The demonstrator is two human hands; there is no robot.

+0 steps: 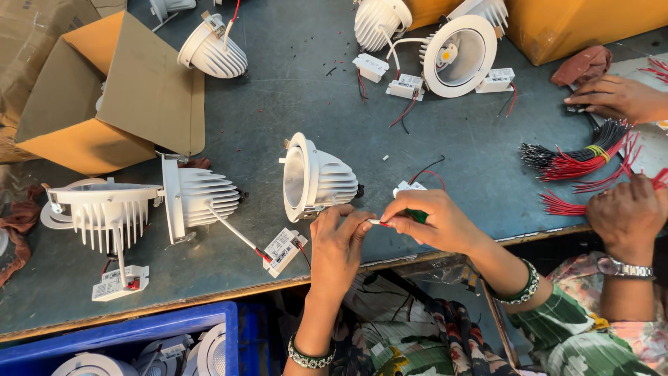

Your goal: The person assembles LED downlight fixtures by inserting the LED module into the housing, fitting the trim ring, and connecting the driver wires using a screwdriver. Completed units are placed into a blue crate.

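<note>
My left hand (339, 240) and my right hand (428, 221) meet over the table's front edge, both pinching a thin white and red wire end (378, 223). A green tool handle (418, 216) shows inside my right fist. Just behind my left hand lies a white finned downlight (314, 178) on its side. A small white driver box (408, 186) with red and black leads sits behind my right hand.
More white finned lamps (198, 198) and driver boxes (282, 251) lie on the grey table (278, 104). An open cardboard box (118, 90) stands far left, a blue crate (139, 334) below. Another person's hands (630, 212) work at a bundle of red and black wires (581, 160) on the right.
</note>
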